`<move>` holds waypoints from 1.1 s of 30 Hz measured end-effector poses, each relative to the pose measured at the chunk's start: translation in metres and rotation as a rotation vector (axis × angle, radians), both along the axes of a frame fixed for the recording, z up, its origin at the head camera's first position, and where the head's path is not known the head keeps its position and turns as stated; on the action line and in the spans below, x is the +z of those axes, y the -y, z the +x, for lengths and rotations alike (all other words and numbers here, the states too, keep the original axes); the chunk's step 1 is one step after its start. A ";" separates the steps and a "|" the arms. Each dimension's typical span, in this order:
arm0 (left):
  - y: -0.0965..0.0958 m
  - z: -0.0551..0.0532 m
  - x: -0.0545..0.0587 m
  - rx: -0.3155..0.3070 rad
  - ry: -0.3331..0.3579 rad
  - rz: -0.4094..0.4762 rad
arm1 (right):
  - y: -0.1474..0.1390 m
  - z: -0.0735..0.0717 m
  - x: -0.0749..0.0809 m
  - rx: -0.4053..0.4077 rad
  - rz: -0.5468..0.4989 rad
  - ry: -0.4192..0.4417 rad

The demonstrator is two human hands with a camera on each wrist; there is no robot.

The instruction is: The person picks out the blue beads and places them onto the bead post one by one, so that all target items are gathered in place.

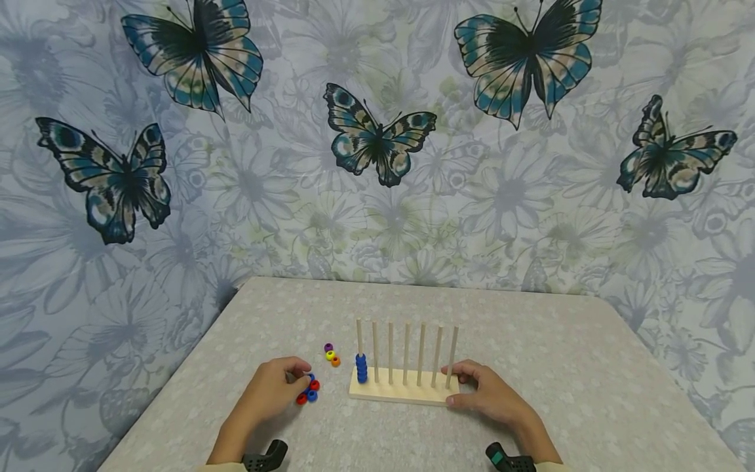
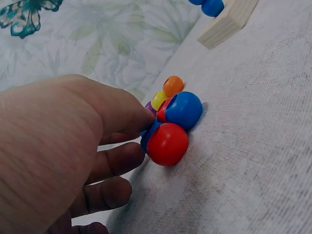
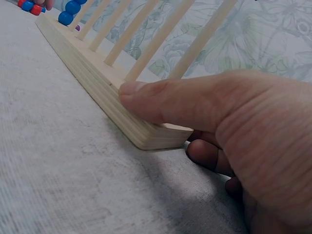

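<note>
A wooden peg stand (image 1: 407, 393) has a row of upright dowels on a long base, with several blue beads (image 1: 362, 369) stacked on its leftmost dowel. My right hand (image 1: 489, 393) grips the base's right end, the thumb (image 3: 146, 100) lying along the front top edge and the fingers behind. To the left of the stand, my left hand (image 1: 271, 390) pinches a blue bead (image 2: 148, 136) between thumb and fingertips, at a small cluster of beads. A red bead (image 2: 168, 145) and another blue bead (image 2: 185, 111) lie right against it; the fingertips are partly hidden.
Beyond the cluster lie a purple bead (image 1: 328, 347), a yellow bead (image 1: 330, 356) and an orange bead (image 1: 335, 361). A patterned cloth covers the table (image 1: 531, 334). Behind it hangs a backdrop (image 1: 377, 223) printed with flowers and butterflies.
</note>
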State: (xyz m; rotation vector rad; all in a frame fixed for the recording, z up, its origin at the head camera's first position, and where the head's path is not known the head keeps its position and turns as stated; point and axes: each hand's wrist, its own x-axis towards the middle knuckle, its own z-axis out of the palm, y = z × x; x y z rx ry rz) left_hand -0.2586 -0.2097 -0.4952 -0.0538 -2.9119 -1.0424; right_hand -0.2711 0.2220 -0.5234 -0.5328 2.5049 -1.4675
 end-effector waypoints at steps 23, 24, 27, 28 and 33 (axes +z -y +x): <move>-0.006 -0.003 -0.008 0.055 0.004 -0.050 | 0.000 0.001 0.001 0.001 -0.014 0.014; -0.006 -0.003 -0.008 0.059 0.004 -0.053 | 0.000 0.001 0.001 0.002 -0.015 0.016; -0.007 -0.004 -0.009 0.066 0.003 -0.062 | 0.000 0.001 0.001 0.005 -0.018 0.017; -0.007 -0.004 -0.009 0.068 0.004 -0.064 | 0.000 0.001 0.001 0.004 -0.017 0.016; -0.008 -0.004 -0.008 0.076 -0.001 -0.066 | 0.000 0.001 0.002 0.002 -0.011 0.012</move>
